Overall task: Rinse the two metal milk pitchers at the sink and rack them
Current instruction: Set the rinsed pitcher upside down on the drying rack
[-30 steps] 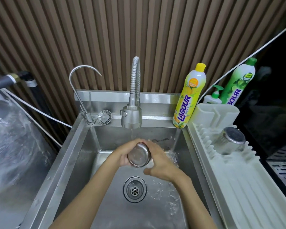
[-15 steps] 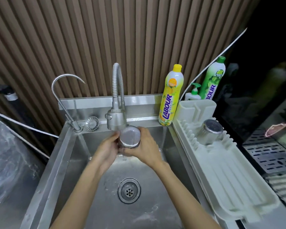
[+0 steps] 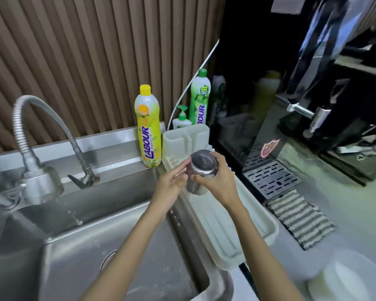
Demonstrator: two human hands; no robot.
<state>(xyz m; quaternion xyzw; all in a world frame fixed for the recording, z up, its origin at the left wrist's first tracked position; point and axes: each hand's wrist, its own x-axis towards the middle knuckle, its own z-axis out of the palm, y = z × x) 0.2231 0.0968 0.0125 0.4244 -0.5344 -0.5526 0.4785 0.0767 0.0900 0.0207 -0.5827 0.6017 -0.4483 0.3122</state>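
A metal milk pitcher (image 3: 201, 168) is held upside down, its round base facing me, just above the far end of the white drying rack (image 3: 217, 227). My right hand (image 3: 218, 181) grips its body from the right. My left hand (image 3: 172, 181) holds its left side with the fingertips. The second pitcher is not visible; the hands and the held pitcher cover the rack's far end. Drops fall from my left wrist onto the edge of the sink (image 3: 122, 253).
The flexible spray faucet (image 3: 40, 185) at left still dribbles water. A yellow soap bottle (image 3: 149, 131), pump bottle (image 3: 181, 120) and green bottle (image 3: 200, 98) stand behind the rack. To the right are a drip grate (image 3: 271, 179), striped cloth (image 3: 302, 218) and white plates (image 3: 345, 279).
Both hands carried the inverted pitcher from under the faucet rightward to over the rack. My view swung right, so the sink now lies at left.
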